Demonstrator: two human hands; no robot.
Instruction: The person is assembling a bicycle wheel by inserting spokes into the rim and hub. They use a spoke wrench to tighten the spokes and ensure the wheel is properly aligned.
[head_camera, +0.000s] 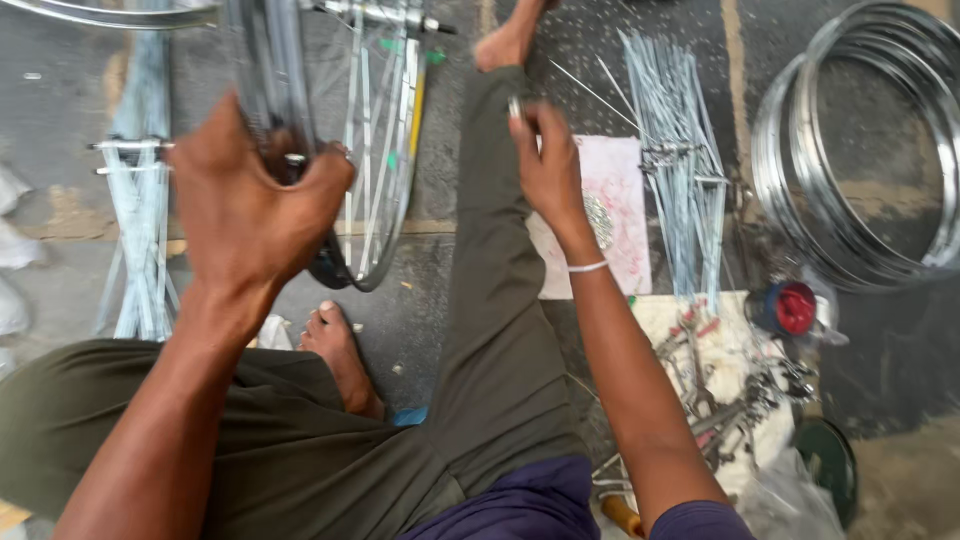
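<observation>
My left hand (245, 195) grips the rim of a bicycle wheel (375, 150) with thin spokes, held upright over the ground between my legs. My right hand (548, 160) is raised above my right leg, pinching a small metal piece (515, 106), probably a spoke nipple, between fingertips. A white band circles that wrist. I sit on the ground in olive trousers, bare feet showing.
Bundles of loose spokes (675, 150) lie to the right beside a pink cloth (615, 200) with small metal parts. Stacked chrome rims (860, 150) sit far right. Pliers and tools (720, 390) lie on a cloth, near a red-topped container (790, 308). More spokes (140, 200) at left.
</observation>
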